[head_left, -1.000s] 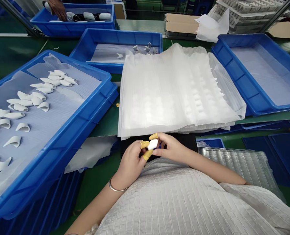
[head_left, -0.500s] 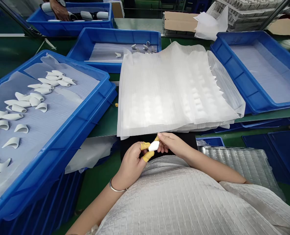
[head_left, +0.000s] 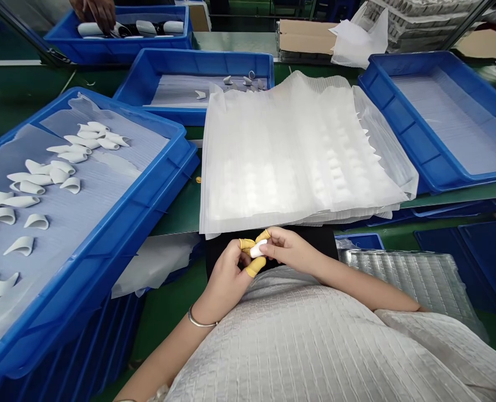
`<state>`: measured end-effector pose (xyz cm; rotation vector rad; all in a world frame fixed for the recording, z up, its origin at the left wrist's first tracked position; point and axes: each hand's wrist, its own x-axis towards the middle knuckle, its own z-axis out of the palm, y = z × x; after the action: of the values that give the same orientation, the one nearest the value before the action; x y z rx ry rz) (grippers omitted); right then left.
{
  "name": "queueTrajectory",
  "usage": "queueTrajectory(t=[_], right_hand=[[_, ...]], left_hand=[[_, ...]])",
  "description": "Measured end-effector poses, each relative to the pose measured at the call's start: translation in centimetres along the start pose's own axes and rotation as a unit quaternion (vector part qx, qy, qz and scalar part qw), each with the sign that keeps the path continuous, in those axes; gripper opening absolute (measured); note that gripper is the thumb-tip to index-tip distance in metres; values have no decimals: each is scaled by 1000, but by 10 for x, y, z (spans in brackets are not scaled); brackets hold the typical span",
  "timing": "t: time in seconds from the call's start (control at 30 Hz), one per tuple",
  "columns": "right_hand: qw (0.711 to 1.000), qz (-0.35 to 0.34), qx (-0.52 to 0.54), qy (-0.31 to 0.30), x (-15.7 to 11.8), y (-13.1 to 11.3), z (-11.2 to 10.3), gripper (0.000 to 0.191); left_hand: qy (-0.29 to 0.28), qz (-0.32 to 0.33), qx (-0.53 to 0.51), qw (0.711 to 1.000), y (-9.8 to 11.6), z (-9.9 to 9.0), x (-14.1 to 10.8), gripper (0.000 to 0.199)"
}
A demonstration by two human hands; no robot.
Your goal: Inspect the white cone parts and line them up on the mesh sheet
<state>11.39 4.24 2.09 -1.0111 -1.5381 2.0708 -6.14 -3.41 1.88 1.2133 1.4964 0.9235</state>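
A small white curved plastic piece [head_left: 258, 249] is held between my two hands, just above my lap. My left hand [head_left: 234, 267], with yellow finger cots on its thumb and fingers, grips the piece from the left. From the right, my right hand [head_left: 287, 247] pinches it, its thumb lying over the piece and a yellow cot on one finger. Similar white curved pieces [head_left: 29, 181] lie scattered on the lined blue tray [head_left: 147, 206] at the left. Straight ahead, a stack of translucent white sheets [head_left: 273, 145] has rows of bumps showing through.
Behind the sheets, another blue tray [head_left: 193, 117] holds several small pieces. A lined blue tray [head_left: 415, 134] stands at the right. At the far left, another person's hand [head_left: 99, 14] reaches into a blue bin [head_left: 118, 51]. Clear plastic trays [head_left: 410, 279] lie low at the right.
My right thumb has moved left onto the white piece, and the piece has turned slightly. The other person's hand has shifted a little within the far bin.
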Motion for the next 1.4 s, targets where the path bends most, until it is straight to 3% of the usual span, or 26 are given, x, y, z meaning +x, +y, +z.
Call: queueTrajectory(t=[0.17, 0.23, 0.47, 0.73, 0.97, 1.17, 1.23, 1.4], right_hand=[[999, 26, 30, -4, 0, -1, 4, 30], [998, 39, 38, -5, -1, -3, 3, 29], [996, 48, 77, -15, -1, 1, 1, 27], [995, -93, -22, 15, -1, 8, -1, 27], [997, -64, -36, 13, 0, 10, -4, 43], [975, -77, -206, 43, 0, 3, 3, 29], [981, -68, -177, 32, 1, 1, 3, 36], [999, 37, -10, 30, 6, 9, -5, 46]], left_hand=[[-12, 18, -29, 999, 3, -1, 1, 12], [-17, 18, -43, 999, 4, -2, 0, 19], [-17, -30, -92, 995, -4, -2, 1, 26], [-14, -51, -132, 990, -4, 2, 3, 22], [34, 7, 8, 999, -9, 0, 1, 17], [-8, 84, 170, 982, -1, -2, 1, 15], [-18, 87, 173, 981, -1, -2, 0, 14], [-14, 108, 168, 980, -2, -3, 1, 7]])
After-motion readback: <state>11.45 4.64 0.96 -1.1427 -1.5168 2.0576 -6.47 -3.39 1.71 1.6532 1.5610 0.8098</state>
